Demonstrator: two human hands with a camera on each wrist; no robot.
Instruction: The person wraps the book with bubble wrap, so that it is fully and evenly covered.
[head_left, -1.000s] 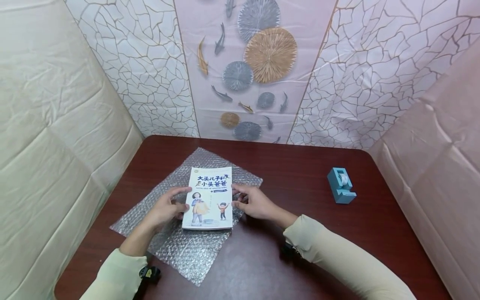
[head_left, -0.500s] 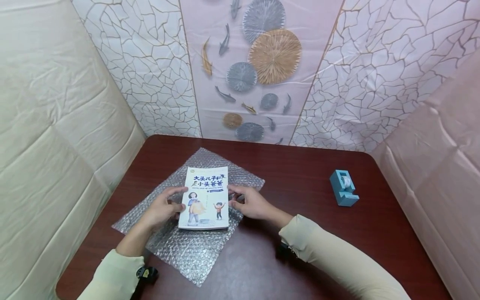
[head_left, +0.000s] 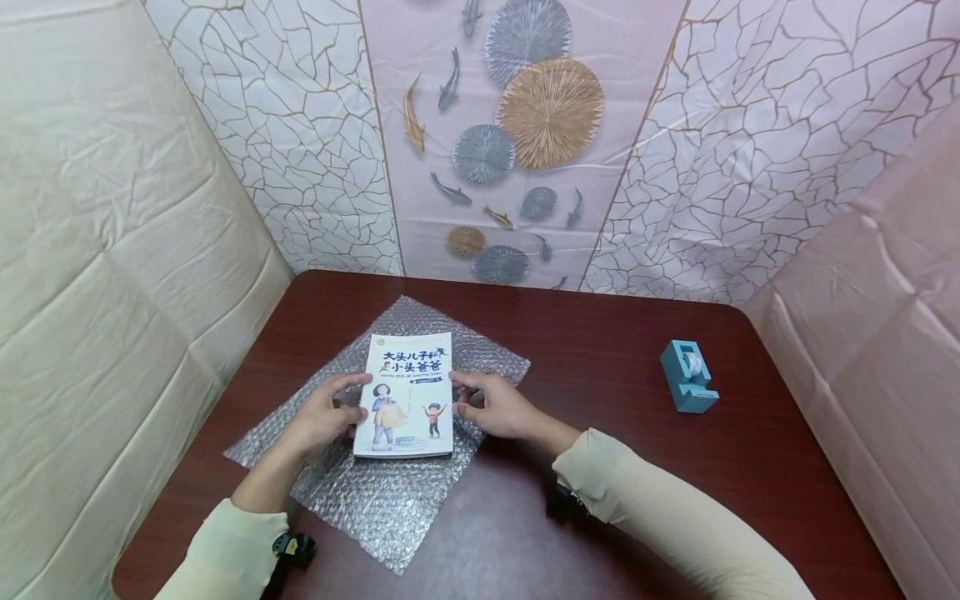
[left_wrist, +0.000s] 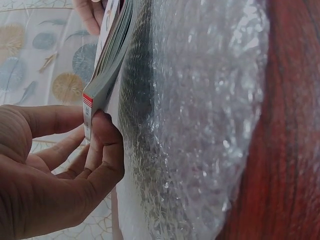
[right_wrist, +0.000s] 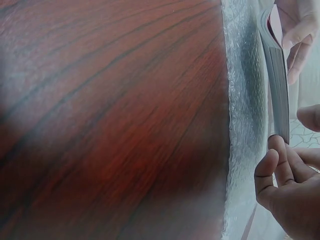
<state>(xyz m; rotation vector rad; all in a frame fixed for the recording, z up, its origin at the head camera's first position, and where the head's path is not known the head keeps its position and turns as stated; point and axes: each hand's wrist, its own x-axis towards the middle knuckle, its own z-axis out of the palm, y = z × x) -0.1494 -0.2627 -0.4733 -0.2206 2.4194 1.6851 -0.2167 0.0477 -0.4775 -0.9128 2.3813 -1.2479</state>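
Observation:
A white paperback book (head_left: 405, 396) with a cartoon cover lies face up over a sheet of bubble wrap (head_left: 390, 521). My left hand (head_left: 318, 421) grips its spine side; the left wrist view shows the thumb side against the spine (left_wrist: 88, 107) and fingers curled beneath. On the opposite side, my right hand (head_left: 495, 406) holds the page edge, its fingertips against the book (right_wrist: 278, 95) in the right wrist view. Both wrist views show the book slightly above the wrap. Its underside is mostly hidden.
A blue tape dispenser (head_left: 688, 379) with a roll in it stands on the right of the dark red wooden table (head_left: 585, 358). Patterned and quilted cloth walls (head_left: 315, 150) enclose the table's back and sides.
The book has shifted slightly left over the bubble wrap, and my right hand has moved left with it. My left hand keeps its grip at the spine. The head view also shifted a little earlier.

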